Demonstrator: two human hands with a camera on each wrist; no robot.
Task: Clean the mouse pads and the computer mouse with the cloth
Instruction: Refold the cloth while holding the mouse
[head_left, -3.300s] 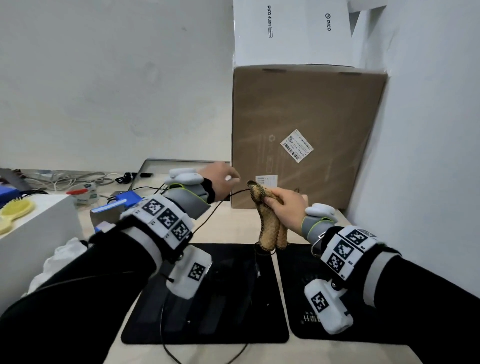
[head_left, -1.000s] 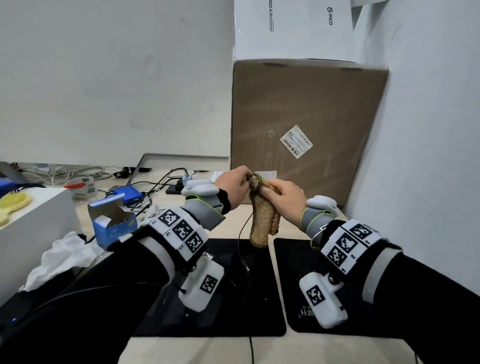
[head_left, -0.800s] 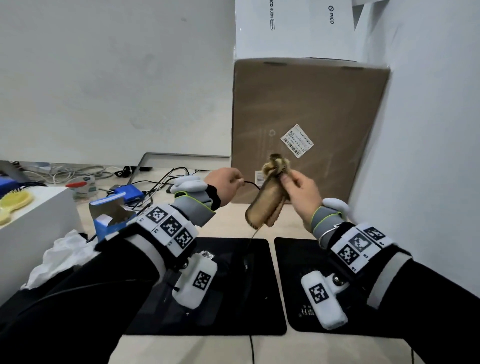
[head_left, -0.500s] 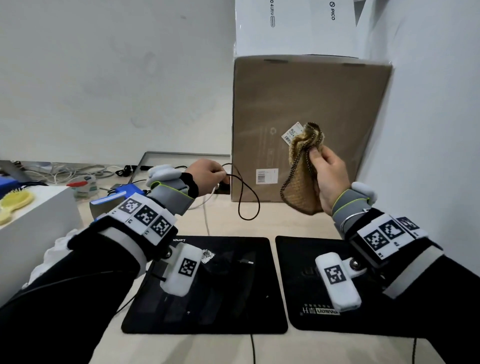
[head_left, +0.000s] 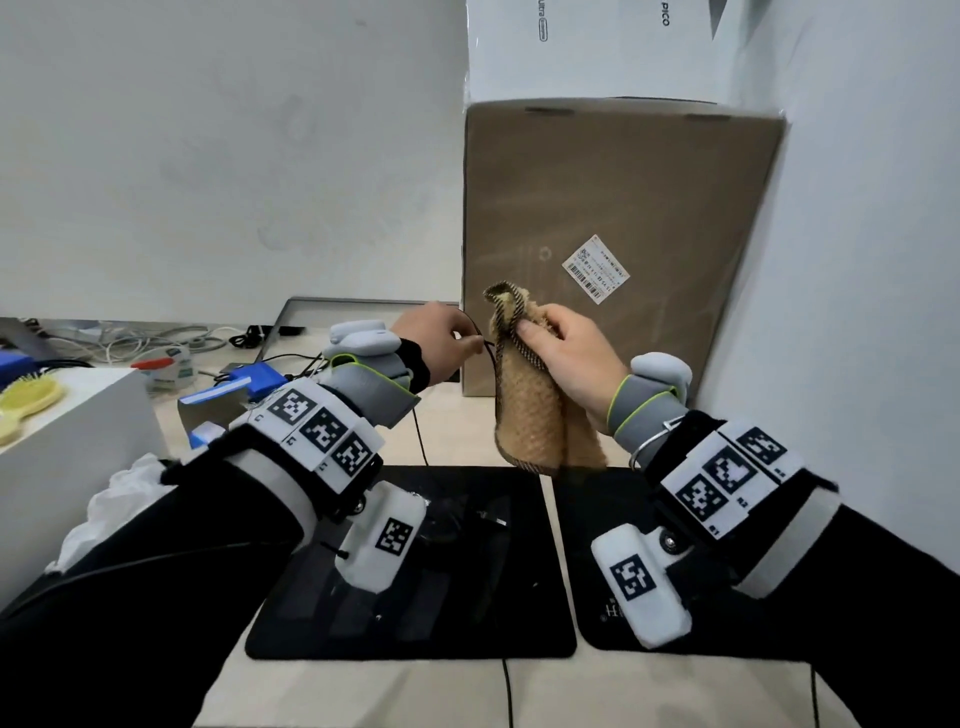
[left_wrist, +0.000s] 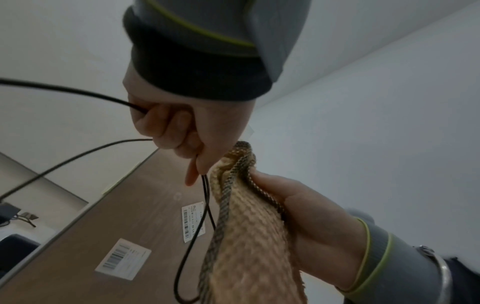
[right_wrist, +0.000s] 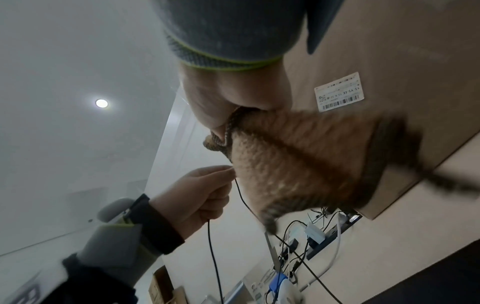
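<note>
My right hand (head_left: 530, 332) grips a bunched tan cloth (head_left: 530, 415) with a dark woven edge, held up above the table. My left hand (head_left: 467, 340) pinches a thin black cable (head_left: 418, 431) right beside the cloth's top. In the left wrist view the cable (left_wrist: 205, 205) hangs as a narrow loop from the left hand (left_wrist: 192, 164) against the cloth (left_wrist: 246, 257), which the right hand (left_wrist: 262, 185) holds. Two black mouse pads lie below, the left pad (head_left: 467, 597) and the right pad (head_left: 582, 519). I cannot make out the mouse itself.
A tall cardboard box (head_left: 613, 249) stands behind the hands, with a white box (head_left: 597, 47) on top. The wall is close on the right. At left are a white box (head_left: 67, 441), a yellow brush (head_left: 26, 395), a blue carton (head_left: 249, 379) and tangled cables (right_wrist: 311, 230).
My right hand had lifted the cloth up to the right; it has now come back left against my left hand, which still pinches the cable.
</note>
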